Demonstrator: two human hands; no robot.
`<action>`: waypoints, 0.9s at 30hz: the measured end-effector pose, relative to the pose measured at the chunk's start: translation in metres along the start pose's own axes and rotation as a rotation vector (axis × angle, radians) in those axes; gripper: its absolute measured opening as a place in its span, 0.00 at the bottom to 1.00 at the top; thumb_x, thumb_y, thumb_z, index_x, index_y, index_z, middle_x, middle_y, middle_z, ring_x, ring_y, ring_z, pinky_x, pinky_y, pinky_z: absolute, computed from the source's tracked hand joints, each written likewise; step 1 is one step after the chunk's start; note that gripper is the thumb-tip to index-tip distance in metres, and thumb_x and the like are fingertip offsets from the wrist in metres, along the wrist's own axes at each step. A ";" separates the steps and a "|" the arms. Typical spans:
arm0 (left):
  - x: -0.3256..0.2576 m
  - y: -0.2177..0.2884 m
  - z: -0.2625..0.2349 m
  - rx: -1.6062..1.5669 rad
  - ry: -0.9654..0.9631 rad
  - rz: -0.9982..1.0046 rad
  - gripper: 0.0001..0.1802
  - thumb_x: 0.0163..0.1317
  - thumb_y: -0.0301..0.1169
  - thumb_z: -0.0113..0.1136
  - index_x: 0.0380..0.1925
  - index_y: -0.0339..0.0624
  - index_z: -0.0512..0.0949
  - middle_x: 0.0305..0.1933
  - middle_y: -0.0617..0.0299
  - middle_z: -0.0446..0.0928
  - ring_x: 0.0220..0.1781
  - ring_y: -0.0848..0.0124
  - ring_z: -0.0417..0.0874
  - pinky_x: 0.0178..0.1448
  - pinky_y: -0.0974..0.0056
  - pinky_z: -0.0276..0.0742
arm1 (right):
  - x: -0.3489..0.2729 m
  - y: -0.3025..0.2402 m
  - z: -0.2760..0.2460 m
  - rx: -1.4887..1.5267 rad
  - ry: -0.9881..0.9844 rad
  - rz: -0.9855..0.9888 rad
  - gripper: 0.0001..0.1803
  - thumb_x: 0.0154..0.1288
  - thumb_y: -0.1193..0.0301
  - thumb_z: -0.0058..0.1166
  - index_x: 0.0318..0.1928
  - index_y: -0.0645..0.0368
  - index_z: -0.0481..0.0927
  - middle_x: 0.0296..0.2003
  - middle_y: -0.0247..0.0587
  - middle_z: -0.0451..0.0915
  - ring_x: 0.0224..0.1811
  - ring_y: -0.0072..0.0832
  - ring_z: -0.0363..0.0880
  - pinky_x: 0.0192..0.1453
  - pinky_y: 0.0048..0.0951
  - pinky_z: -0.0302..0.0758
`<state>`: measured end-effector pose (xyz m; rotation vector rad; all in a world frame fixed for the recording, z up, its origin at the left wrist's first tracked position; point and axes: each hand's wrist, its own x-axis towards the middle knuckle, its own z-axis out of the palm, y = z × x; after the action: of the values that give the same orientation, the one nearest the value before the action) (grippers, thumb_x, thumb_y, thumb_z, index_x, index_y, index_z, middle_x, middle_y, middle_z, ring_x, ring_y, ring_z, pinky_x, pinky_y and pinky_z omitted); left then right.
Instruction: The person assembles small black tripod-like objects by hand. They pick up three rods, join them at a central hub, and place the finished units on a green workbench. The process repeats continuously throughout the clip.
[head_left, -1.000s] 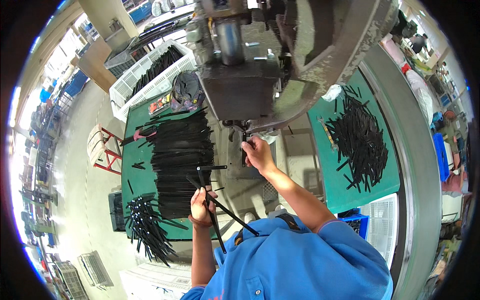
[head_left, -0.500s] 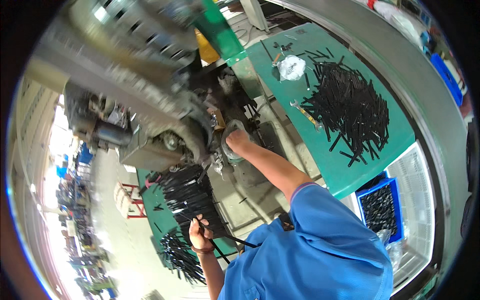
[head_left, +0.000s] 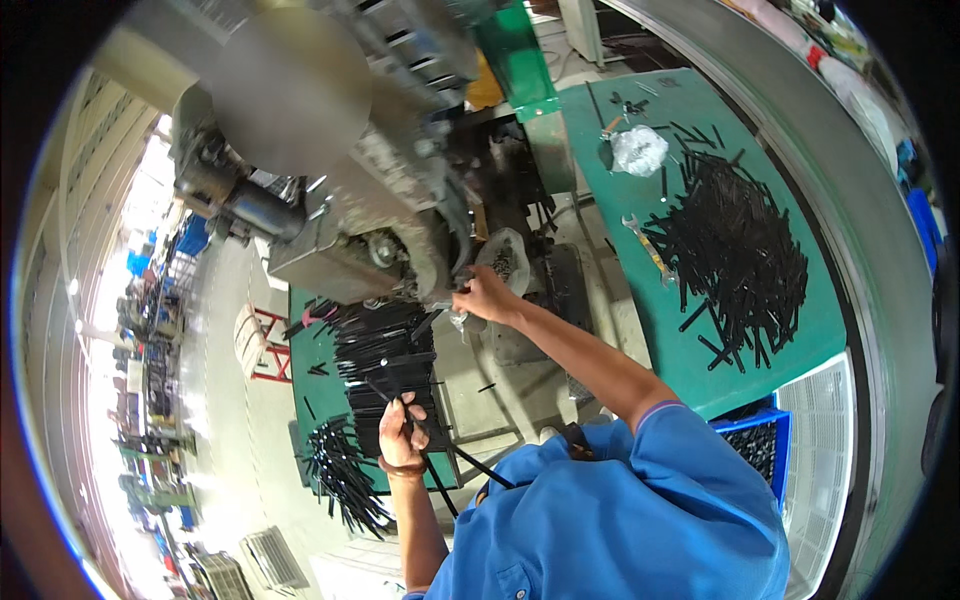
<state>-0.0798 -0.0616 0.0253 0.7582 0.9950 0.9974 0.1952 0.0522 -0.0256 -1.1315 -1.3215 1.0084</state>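
My left hand (head_left: 402,432) is closed around a long thin black strip (head_left: 440,486), which slants down toward my body. A second black strip (head_left: 482,467) runs close by and ends at my blue shirt. My right hand (head_left: 487,297) has its fingers pinched beside the head of a large grey machine (head_left: 345,255); what they hold, if anything, is too small to make out. Just beyond that hand sits a pale bowl (head_left: 513,246) with small metal pieces in it. Rows of black strips (head_left: 385,350) lie on a green table beyond my left hand.
To the right, a green table (head_left: 620,290) bears a pile of black strips (head_left: 740,260), a wrench (head_left: 650,250) and a crumpled clear plastic bag (head_left: 638,150). A blue bin (head_left: 783,440) stands in a white crate (head_left: 825,480). More black strips (head_left: 340,465) lie at lower left.
My right hand has come out of the bowl, back toward me to the machine's head, uncovering the small pieces inside. My left hand still grips the strip. The whole view has shifted.
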 end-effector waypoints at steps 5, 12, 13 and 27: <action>0.020 -0.006 0.007 -0.027 -0.107 -0.047 0.15 0.68 0.38 0.48 0.43 0.39 0.74 0.25 0.60 0.77 0.08 0.79 0.62 0.12 0.74 0.58 | 0.000 -0.009 0.025 -0.484 0.216 -0.560 0.11 0.54 0.66 0.61 0.32 0.60 0.80 0.24 0.46 0.80 0.24 0.44 0.78 0.27 0.35 0.72; 0.038 -0.001 0.030 0.087 -0.209 -0.151 0.16 0.68 0.39 0.47 0.42 0.36 0.74 0.22 0.59 0.76 0.09 0.79 0.62 0.14 0.74 0.55 | 0.000 -0.011 0.034 0.389 0.162 0.249 0.07 0.57 0.69 0.58 0.27 0.57 0.78 0.14 0.34 0.72 0.15 0.27 0.70 0.21 0.31 0.68; 0.041 0.001 0.035 0.105 -0.228 -0.181 0.17 0.68 0.39 0.47 0.43 0.36 0.74 0.22 0.60 0.76 0.10 0.79 0.62 0.14 0.74 0.55 | 0.005 -0.005 0.034 0.582 0.121 0.435 0.07 0.57 0.69 0.58 0.25 0.57 0.77 0.14 0.31 0.70 0.14 0.23 0.68 0.20 0.29 0.67; 0.100 -0.020 0.060 -0.014 -0.568 -0.285 0.14 0.69 0.36 0.46 0.43 0.37 0.75 0.25 0.59 0.79 0.10 0.78 0.68 0.14 0.75 0.62 | -0.161 -0.049 0.040 0.378 -0.037 0.488 0.16 0.72 0.60 0.42 0.40 0.60 0.74 0.28 0.32 0.77 0.25 0.19 0.74 0.28 0.22 0.72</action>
<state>0.0026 0.0196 -0.0013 0.8014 0.5767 0.4958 0.1473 -0.1133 -0.0115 -1.1637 -0.8400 1.5663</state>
